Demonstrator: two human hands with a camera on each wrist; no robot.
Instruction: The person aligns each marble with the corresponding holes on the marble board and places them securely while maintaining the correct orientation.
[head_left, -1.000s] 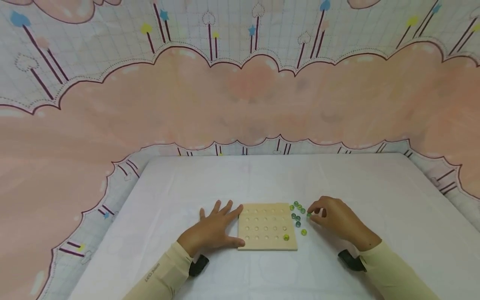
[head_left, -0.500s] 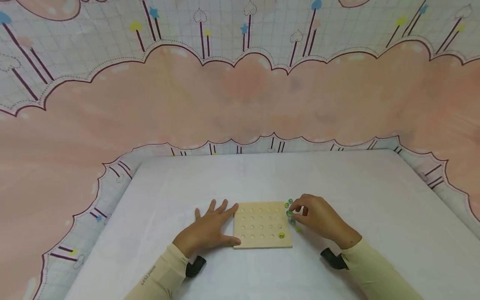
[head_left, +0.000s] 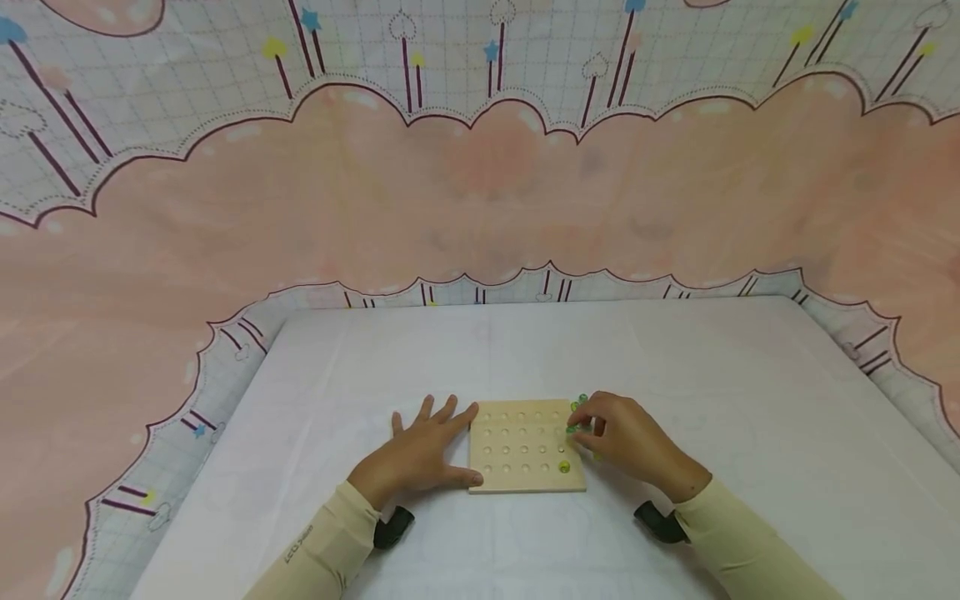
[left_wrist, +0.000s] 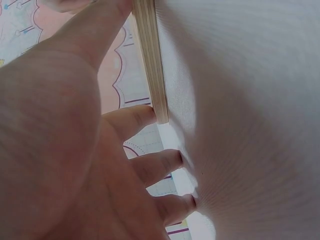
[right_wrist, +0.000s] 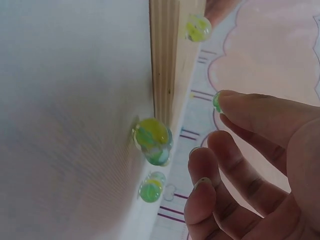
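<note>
Board: a square slab of pale wood (head_left: 525, 448), flat on the table, its top drilled with shallow round dimples in five rows of five; layered ply shows along its edge in the wrist views.
Marble on the board: one glassy yellow-green marble (head_left: 564, 467) sits in a dimple at the near right corner.
Loose marbles: small clear green and yellow glass balls (right_wrist: 152, 140) lie on the cloth touching or just beside the board's right edge; the right wrist view shows three, while the hand hides most of them from the head view.
Left hand: the left hand (head_left: 420, 452) lies flat with fingers spread and straight, thumb and forefinger pressed against the board's left edge, holding nothing.
Right hand: the right hand (head_left: 626, 442) hovers over the board's right edge, fingers curled, thumb and forefinger pinching one green marble (head_left: 573, 428).
Table: a smooth white cloth (head_left: 675, 367) covers it.
Backdrop: pink cloud-patterned fabric (head_left: 480, 200) hangs behind.
</note>
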